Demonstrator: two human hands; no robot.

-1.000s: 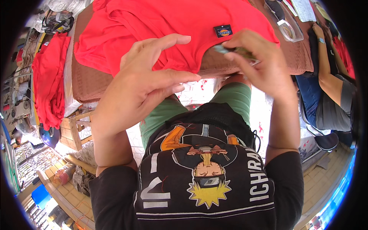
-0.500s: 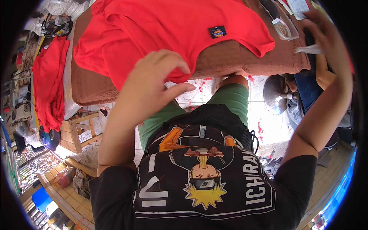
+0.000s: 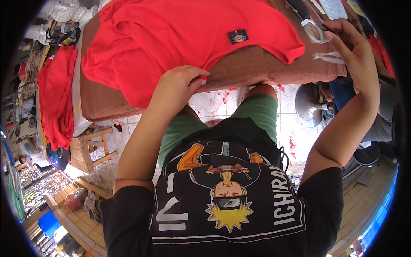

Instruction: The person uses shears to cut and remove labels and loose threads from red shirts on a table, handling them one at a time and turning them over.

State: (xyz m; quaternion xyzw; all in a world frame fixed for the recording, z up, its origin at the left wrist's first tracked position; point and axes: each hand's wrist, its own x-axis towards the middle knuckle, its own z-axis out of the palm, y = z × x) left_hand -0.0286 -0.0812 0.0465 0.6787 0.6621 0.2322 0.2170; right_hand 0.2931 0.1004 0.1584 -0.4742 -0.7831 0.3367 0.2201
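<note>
A red garment [image 3: 167, 38] with a dark label [image 3: 237, 37] at its neckline lies across the brown-covered table [image 3: 107, 103]. At its near edge, my left hand [image 3: 182, 83] pinches a fold of the red cloth between thumb and fingers. Over the table's right side my right hand [image 3: 357, 51] is raised. Its thumb and forefinger close near a clear plastic container [image 3: 313, 32]; a small dark thing shows at their tips, too small to name. Beside this hand are white strips [image 3: 329, 57], close to the table's right edge.
More red cloth [image 3: 58, 98] hangs at the left, by a wooden stool [image 3: 83, 150]. A written paper [image 3: 335, 8] lies at the far right. Another person's grey-clad leg [image 3: 380, 115] is at the right, behind a round metal piece [image 3: 307, 105]. Red scraps dot the floor.
My left hand has moved forward and closed on the garment's near edge. My right hand has shifted left, its fingers drawing together; the white strips have also moved left.
</note>
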